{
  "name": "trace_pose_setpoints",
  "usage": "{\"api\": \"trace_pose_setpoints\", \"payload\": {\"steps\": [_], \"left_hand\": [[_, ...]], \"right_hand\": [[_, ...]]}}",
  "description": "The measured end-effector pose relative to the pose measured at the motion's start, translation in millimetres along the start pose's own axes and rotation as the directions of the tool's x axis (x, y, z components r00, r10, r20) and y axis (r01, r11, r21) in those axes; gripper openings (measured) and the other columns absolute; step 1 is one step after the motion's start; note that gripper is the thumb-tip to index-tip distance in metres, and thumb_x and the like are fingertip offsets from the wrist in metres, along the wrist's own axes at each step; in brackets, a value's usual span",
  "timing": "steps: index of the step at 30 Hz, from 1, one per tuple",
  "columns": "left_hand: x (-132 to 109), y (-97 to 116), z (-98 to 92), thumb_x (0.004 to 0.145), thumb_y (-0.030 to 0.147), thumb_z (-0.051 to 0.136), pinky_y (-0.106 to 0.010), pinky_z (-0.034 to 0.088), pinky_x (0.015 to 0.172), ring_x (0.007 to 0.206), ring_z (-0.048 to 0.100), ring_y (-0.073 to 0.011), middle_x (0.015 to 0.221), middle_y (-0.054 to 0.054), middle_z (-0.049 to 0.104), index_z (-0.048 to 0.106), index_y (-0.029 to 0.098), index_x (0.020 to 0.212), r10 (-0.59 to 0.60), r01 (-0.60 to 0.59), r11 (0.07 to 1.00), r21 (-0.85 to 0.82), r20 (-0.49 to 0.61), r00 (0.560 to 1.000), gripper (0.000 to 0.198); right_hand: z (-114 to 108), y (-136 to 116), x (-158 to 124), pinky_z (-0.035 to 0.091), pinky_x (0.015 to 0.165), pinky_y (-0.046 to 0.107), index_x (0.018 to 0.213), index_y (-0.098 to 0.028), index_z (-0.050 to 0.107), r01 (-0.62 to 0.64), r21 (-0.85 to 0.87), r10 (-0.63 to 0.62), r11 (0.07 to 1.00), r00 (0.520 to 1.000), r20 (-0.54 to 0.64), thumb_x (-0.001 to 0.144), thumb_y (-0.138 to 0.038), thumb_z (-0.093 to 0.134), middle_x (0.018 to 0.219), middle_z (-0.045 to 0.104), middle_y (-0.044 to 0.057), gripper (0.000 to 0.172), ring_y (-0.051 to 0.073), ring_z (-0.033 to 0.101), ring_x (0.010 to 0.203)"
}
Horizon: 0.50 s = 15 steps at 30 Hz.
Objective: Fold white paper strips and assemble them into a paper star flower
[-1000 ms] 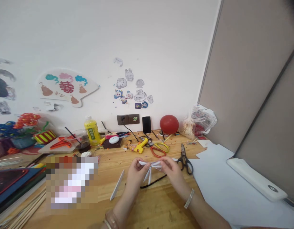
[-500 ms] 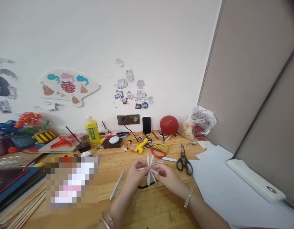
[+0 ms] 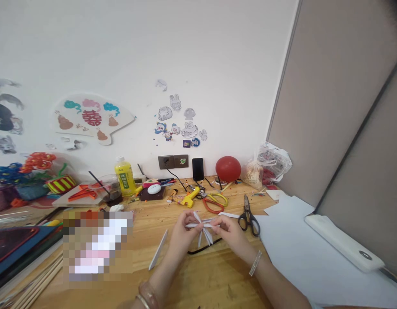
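Note:
Between my hands is a white folded-paper star point(image 3: 205, 237) with several narrow pointed petals spreading from its centre, held just above the wooden table. My left hand point(image 3: 184, 231) pinches it at the left, close to the centre. With thumb and fingertips my right hand point(image 3: 229, 230) grips a petal on the right side. A black cord point(image 3: 201, 250) lies on the table beneath the star. To the left of my left forearm rests a folded white paper strip point(image 3: 158, 249). Another white strip point(image 3: 229, 214) lies behind my right hand.
Black-handled scissors point(image 3: 249, 219) lie right of my right hand, beside white paper sheets point(image 3: 288, 240). Farther back are a yellow glue gun point(image 3: 189, 198), red-and-yellow-handled scissors point(image 3: 214, 204), a red balloon point(image 3: 228, 168), a phone point(image 3: 198, 168) and a yellow drink bottle point(image 3: 125, 177).
The paper star has turned and its petals point in different directions. My right hand has moved up slightly and now grips a petal pointing right. More of the black cord shows.

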<state>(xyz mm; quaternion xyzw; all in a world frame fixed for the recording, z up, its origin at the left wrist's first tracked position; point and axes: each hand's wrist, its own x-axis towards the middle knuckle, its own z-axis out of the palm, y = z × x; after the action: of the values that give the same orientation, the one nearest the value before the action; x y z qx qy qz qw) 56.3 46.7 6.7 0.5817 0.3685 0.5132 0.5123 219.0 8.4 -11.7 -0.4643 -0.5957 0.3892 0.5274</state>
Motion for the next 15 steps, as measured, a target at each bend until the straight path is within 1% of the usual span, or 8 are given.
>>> {"api": "trace_pose_setpoints", "payload": {"steps": [2,4,6,8,9,10,12,15], "left_hand": [[-1.0,-1.0,1.3,0.054,0.030,0.071,-0.026,0.048,0.060,0.064,0.061,-0.0155,0.062,0.003,0.060,0.047,0.018,0.076,-0.014,0.011,0.999,-0.041,-0.063,0.998,0.034],[-3.1,-1.1,4.6,0.052,0.033,0.072,-0.026,0.049,0.057,0.060,0.061,-0.0148,0.062,0.004,0.059,0.046,0.018,0.077,-0.067,0.058,0.994,-0.090,-0.097,0.993,0.039],[-5.0,-0.5,8.1,0.050,0.034,0.074,-0.027,0.050,0.055,0.057,0.061,-0.0144,0.065,0.004,0.060,0.046,0.019,0.082,-0.143,0.133,0.982,-0.132,-0.069,0.987,0.045],[-5.5,-0.2,10.5,0.048,0.034,0.075,-0.028,0.051,0.054,0.053,0.061,-0.0139,0.066,0.005,0.060,0.045,0.019,0.088,-0.213,0.206,0.966,-0.158,-0.029,0.977,0.052],[-5.4,-0.4,11.1,0.047,0.033,0.076,-0.028,0.051,0.054,0.053,0.061,-0.0139,0.067,0.005,0.059,0.045,0.019,0.090,-0.237,0.230,0.959,-0.168,-0.022,0.971,0.055],[-5.0,-0.7,11.4,0.046,0.033,0.077,-0.028,0.051,0.054,0.053,0.062,-0.0140,0.067,0.005,0.060,0.046,0.019,0.092,-0.252,0.244,0.953,-0.178,-0.020,0.968,0.057],[-4.6,-1.8,11.4,0.045,0.032,0.077,-0.028,0.052,0.057,0.056,0.062,-0.0147,0.068,0.004,0.060,0.047,0.018,0.092,-0.263,0.255,0.947,-0.198,-0.018,0.965,0.058],[-6.1,-2.6,10.8,0.050,0.035,0.075,-0.030,0.052,0.059,0.063,0.064,-0.0178,0.072,0.000,0.063,0.048,0.018,0.092,-0.287,0.280,0.932,-0.232,0.006,0.958,0.053]], "right_hand": [[-0.5,1.6,0.7,0.046,0.070,0.031,0.071,-0.017,0.056,0.015,0.019,-0.015,1.000,0.999,0.039,0.072,-0.043,0.062,0.073,0.061,0.001,0.026,0.017,0.058,0.073],[-1.3,0.8,1.2,0.045,0.070,0.030,0.068,-0.017,0.056,0.021,0.017,-0.022,1.000,0.999,0.048,0.070,-0.043,0.064,0.071,0.062,0.001,0.027,0.017,0.058,0.072],[-2.2,-1.6,1.7,0.046,0.070,0.031,0.068,-0.017,0.056,0.006,0.017,-0.006,1.000,1.000,0.005,0.068,-0.045,0.065,0.071,0.062,0.001,0.029,0.017,0.059,0.071],[-2.4,-4.4,2.0,0.046,0.072,0.033,0.078,-0.018,0.057,-0.021,0.072,0.025,0.997,0.999,-0.047,0.067,-0.049,0.064,0.077,0.063,0.003,0.034,0.019,0.060,0.076],[-1.9,-5.5,2.1,0.046,0.074,0.033,0.085,-0.018,0.056,-0.041,0.116,0.047,0.992,0.997,-0.053,0.067,-0.050,0.064,0.082,0.063,0.004,0.038,0.019,0.060,0.080],[-1.1,-6.2,2.0,0.046,0.075,0.034,0.092,-0.018,0.055,-0.066,0.158,0.073,0.985,0.997,-0.041,0.067,-0.051,0.064,0.086,0.064,0.005,0.042,0.020,0.060,0.082],[1.6,-5.7,1.7,0.046,0.073,0.033,0.099,-0.018,0.053,-0.122,0.193,0.117,0.974,0.992,0.036,0.067,-0.051,0.064,0.087,0.064,0.006,0.047,0.020,0.061,0.082],[6.1,0.0,1.5,0.046,0.064,0.029,0.093,-0.016,0.056,-0.159,0.160,0.139,0.974,0.982,0.130,0.065,-0.048,0.066,0.082,0.063,0.004,0.043,0.018,0.060,0.074]]}}
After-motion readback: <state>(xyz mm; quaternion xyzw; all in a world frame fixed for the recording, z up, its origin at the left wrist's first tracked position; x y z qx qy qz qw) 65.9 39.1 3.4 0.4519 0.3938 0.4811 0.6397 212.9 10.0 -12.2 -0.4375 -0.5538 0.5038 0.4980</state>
